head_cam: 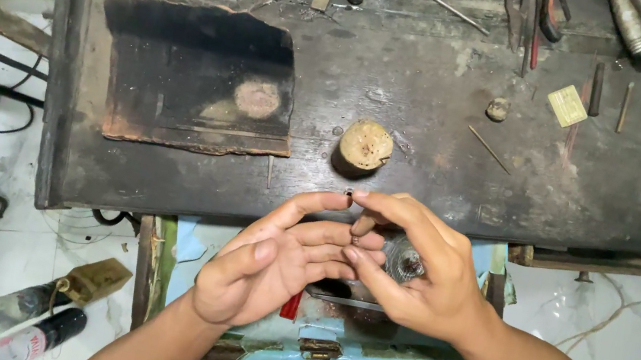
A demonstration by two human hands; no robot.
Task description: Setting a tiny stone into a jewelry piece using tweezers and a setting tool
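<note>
My left hand is held palm up with fingers spread, its index fingertip touching a tiny dark ring-like piece. My right hand pinches that small piece between thumb and index finger, right at the left fingertip. Both hands hover over the near edge of a worn dark workbench. Just beyond the fingertips stands a short round wooden block. Under my right palm a small glass jar shows partly.
A scorched dark board lies on the bench's left. Files, rods and tools line the far edge, with a small yellow pad and a pebble-like lump. Plastic bottles lie on the floor at left; a blue drawer sits below.
</note>
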